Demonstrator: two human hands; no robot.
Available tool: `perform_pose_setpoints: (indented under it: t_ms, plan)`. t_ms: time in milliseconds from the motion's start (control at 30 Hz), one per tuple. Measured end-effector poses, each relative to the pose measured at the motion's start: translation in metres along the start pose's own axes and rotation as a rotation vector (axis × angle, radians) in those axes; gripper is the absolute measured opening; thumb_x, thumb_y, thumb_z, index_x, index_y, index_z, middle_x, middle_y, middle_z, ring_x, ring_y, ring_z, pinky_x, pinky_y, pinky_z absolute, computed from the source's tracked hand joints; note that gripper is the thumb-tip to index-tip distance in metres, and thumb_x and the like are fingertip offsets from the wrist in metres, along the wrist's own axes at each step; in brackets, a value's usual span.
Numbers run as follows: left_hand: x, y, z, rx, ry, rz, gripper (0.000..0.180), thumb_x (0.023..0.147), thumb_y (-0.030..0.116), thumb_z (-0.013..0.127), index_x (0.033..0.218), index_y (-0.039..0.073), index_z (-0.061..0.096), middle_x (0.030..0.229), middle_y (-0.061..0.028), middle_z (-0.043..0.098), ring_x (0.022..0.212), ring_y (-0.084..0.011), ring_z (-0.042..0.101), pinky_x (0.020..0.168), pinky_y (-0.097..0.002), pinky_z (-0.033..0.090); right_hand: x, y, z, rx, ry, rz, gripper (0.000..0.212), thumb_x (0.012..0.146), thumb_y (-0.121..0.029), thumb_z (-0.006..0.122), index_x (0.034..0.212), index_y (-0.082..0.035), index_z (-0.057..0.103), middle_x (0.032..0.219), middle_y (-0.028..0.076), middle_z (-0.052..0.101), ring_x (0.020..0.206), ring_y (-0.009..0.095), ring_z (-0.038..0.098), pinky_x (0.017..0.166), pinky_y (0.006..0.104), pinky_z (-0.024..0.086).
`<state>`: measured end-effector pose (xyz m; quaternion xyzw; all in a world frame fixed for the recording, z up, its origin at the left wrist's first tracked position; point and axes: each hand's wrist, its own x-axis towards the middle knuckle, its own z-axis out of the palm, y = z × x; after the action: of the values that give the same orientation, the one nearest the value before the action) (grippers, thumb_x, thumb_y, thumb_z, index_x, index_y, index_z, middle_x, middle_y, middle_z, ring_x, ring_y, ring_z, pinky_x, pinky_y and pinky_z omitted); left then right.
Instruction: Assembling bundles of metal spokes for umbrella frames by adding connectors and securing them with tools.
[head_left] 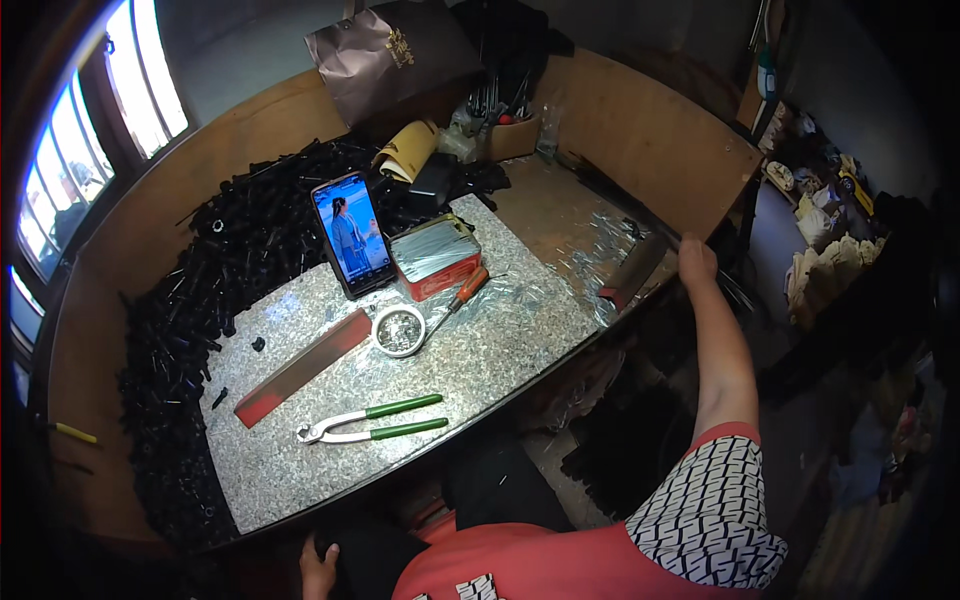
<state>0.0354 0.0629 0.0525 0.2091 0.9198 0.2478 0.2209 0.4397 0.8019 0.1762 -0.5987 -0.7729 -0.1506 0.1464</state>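
Observation:
My right arm stretches to the right end of the workbench. There my right hand point(698, 262) is closed at the bench edge, beside a dark rectangular bar point(636, 270); what its fingers hold is hidden. Low in the view, my left hand point(318, 572) hangs beside my dark trouser leg, thumb and a finger apart, nothing visible in it. Between them on the speckled board point(480, 370) lie green-handled pincers point(375, 420), a long red-edged bar point(303, 368), a round white dish point(399, 331) of small metal bits and an orange-handled screwdriver point(468, 290).
A lit phone point(352, 232) leans beside a red box point(440, 262) filled with thin metal strips. Black small parts point(170, 390) heap along the left and back. A brown paper bag point(390, 60) stands behind. Wooden panels point(650, 130) wall the bench; loose strips point(590, 255) lie near my right hand.

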Motion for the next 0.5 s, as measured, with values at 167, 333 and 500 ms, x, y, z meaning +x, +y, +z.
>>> perform_pose_setpoints:
  t_ms: [167, 333, 500]
  plan:
    - [-0.005, 0.007, -0.005, 0.037, 0.013, 0.037, 0.055, 0.081, 0.021, 0.069, 0.127, -0.001, 0.050, 0.116, -0.0284, 0.058, 0.112, -0.0405, 0.055, 0.094, -0.0406, 0.044, 0.001, -0.026, -0.036, 0.145, 0.057, 0.052, 0.023, 0.090, -0.019, 0.050, 0.089, 0.001, 0.061, 0.089, 0.027, 0.063, 0.089, 0.044, 0.061, 0.075, 0.0520, 0.048]
    - [-0.008, 0.016, -0.008, 0.029, 0.011, 0.088, 0.055, 0.081, 0.021, 0.069, 0.127, -0.001, 0.050, 0.115, -0.0281, 0.058, 0.110, -0.0403, 0.056, 0.093, -0.0406, 0.045, 0.028, -0.026, -0.027, 0.335, 0.190, 0.087, 0.024, 0.087, -0.023, 0.060, 0.082, 0.001, 0.062, 0.084, 0.023, 0.065, 0.080, 0.037, 0.064, 0.067, 0.0460, 0.047]
    - [-0.017, 0.028, -0.015, 0.003, -0.010, 0.053, 0.054, 0.080, 0.019, 0.069, 0.126, -0.001, 0.050, 0.114, -0.0272, 0.059, 0.108, -0.0387, 0.058, 0.091, -0.0405, 0.046, 0.041, -0.046, -0.047, 0.696, -0.079, 0.199, 0.028, 0.083, -0.027, 0.067, 0.088, 0.000, 0.062, 0.075, 0.015, 0.064, 0.067, 0.028, 0.063, 0.062, 0.0394, 0.047]
